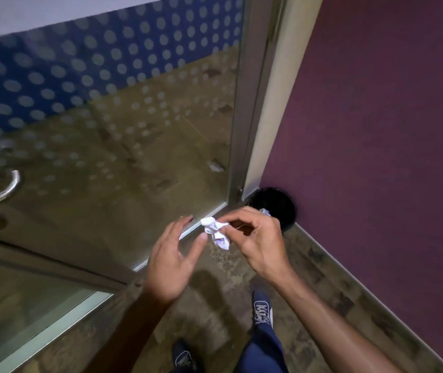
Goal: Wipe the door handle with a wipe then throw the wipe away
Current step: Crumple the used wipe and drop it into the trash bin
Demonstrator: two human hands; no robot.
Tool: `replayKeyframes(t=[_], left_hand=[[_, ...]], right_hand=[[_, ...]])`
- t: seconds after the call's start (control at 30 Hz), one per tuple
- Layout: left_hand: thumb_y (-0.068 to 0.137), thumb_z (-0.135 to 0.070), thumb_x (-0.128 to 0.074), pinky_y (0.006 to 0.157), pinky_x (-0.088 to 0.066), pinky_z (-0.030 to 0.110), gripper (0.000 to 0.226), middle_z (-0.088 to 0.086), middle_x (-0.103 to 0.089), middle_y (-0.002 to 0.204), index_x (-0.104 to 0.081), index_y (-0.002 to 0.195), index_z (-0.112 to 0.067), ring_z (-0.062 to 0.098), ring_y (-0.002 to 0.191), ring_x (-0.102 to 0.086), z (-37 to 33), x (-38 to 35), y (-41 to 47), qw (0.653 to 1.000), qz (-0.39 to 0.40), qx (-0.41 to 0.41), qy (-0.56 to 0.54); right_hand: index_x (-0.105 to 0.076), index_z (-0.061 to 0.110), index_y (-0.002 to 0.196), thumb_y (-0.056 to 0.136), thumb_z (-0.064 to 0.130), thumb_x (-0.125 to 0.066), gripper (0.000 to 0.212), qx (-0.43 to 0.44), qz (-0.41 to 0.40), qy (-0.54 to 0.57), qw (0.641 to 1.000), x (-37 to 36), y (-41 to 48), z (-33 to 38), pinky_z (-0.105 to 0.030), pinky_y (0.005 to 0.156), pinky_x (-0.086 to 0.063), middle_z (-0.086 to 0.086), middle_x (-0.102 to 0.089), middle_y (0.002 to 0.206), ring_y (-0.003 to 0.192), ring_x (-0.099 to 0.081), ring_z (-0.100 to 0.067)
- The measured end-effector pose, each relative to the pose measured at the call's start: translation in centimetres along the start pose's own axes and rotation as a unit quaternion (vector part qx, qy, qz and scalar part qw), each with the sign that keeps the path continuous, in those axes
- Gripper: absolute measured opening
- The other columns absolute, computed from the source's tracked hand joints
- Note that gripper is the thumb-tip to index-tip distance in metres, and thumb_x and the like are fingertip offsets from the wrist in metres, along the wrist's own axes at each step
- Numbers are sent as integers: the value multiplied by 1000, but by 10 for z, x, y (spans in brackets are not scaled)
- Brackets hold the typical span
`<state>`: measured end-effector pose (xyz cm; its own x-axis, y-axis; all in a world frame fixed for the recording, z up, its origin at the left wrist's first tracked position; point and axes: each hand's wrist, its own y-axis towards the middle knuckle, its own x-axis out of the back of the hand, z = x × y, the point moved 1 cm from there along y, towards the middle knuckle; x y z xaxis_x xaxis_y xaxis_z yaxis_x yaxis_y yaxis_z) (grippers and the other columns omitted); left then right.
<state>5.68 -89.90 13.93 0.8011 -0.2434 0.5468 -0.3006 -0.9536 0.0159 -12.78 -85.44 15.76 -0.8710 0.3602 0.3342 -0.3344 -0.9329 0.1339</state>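
Nearest, two dark blue shoes [263, 310] on mottled brown floor [215, 297], blue trouser leg above the right one. Higher up, right hand [258, 238] pinching a crumpled white wipe [217, 231] between thumb and fingertips; left hand [172, 261] just beside it, fingers spread, gripping nothing. Beyond the right hand, a black round bin [282, 204] in the corner against the purple wall [376, 130], partly hidden by the knuckles, something white inside. To the left, glass door [107, 130] with frosted dots and its metal door handle [2, 193], well apart from the wipe. No readable writing anywhere.
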Motion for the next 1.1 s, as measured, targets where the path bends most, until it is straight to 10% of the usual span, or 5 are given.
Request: replayKeyframes(t=[0.17,0.4,0.73,1.1], left_hand=[[99,-47,-48,130,-21,52,70,13,-32,169,-47,154,-4,25,159,-24,-10,-94,36,988,-16,-93,119],[108,-53,-32,133,4,47,72,7,3,178,-16,168,-16,21,165,8,-4,-212,104,960,23,-147,238],[109,-43,-40,132,-8,59,71,11,12,176,-11,168,-15,29,165,6,63,-365,185,952,33,-144,270],[111,-42,-46,127,-19,66,70,24,2,174,-17,166,-10,40,163,-5,208,-501,243,934,62,-118,331]], right_hand=[[-83,13,94,86,1,-78,15,6,-48,-81,996,69,27,-54,-21,74,-54,2,-75,90,82,-69,-9],[-80,10,89,87,-5,-76,16,8,-96,-157,983,144,84,-158,1,69,-43,13,-70,88,79,-64,14],[-76,2,104,79,-20,-66,35,-75,-93,-172,978,170,154,-347,6,74,-40,-11,-70,106,92,-56,4],[-78,7,103,91,4,-74,14,-161,-69,-208,962,129,193,-582,-48,80,-60,-11,-76,101,90,-73,-29]])
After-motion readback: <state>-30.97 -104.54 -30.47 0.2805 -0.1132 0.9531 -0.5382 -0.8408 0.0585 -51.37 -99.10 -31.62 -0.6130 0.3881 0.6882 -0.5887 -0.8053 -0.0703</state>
